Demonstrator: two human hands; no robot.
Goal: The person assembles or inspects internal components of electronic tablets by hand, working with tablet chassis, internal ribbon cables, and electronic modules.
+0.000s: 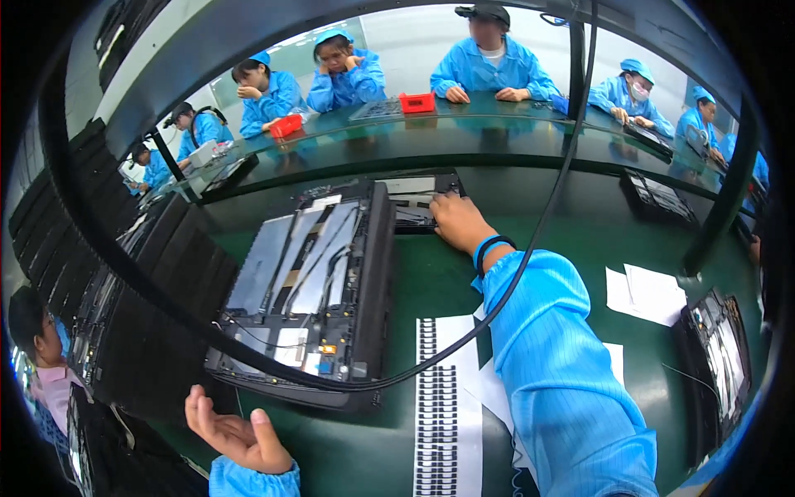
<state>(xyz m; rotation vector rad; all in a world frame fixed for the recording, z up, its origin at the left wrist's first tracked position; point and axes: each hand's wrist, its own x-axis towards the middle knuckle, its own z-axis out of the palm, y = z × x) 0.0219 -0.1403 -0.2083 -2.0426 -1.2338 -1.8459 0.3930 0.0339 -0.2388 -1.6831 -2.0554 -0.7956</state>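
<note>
My right hand (460, 220) reaches far across the bench. Its fingers curl over the right end of a black tray (452, 180) that holds an opened electronic panel (411, 189). Nearer me stands a stack of black foam trays (378, 298). On top lies another opened device (261, 261) with silver plates, dark ribbon strips and a small orange label. My left hand (236, 431) is off the stack's near left corner, palm up, fingers loosely spread, holding nothing. A dark band and a blue wrist strap (490, 246) circle my right wrist.
Tall stacks of black trays (157, 290) crowd the left. A sheet of black labels (437, 406) and white papers (646, 291) lie on the green bench. More opened devices (719, 356) sit at right. A black cable (542, 224) loops across the view. Co-workers in blue sit opposite.
</note>
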